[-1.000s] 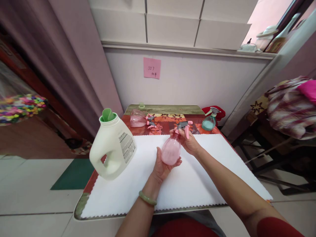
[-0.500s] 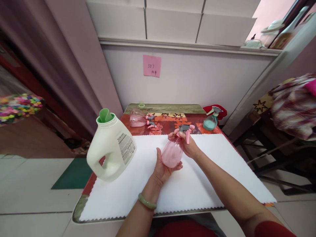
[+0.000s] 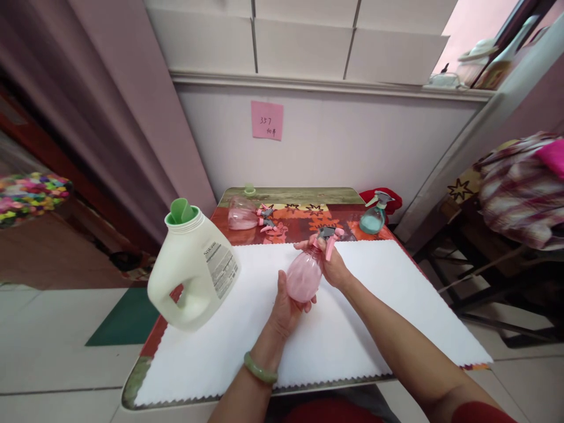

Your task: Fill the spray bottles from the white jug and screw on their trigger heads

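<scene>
A clear pink spray bottle with pinkish contents is held tilted above the white cloth. My left hand cups its rounded lower body from below and the left, the thumb along its side. Around the neck and spray head my right hand is closed, beside the grey and pink trigger head. Left of my hands stands a large cream jug with an open spout, a green insert showing in its mouth.
Behind the cloth, another pink spray bottle lies on its side near pink-and-grey spray heads. A green cap sits at the table's back edge. A teal spray bottle stands at the back right.
The view has shifted slightly. The pink bottle stays in both hands; its spray head and the right-hand fingers have turned a little, and the left fingers have drawn in.
</scene>
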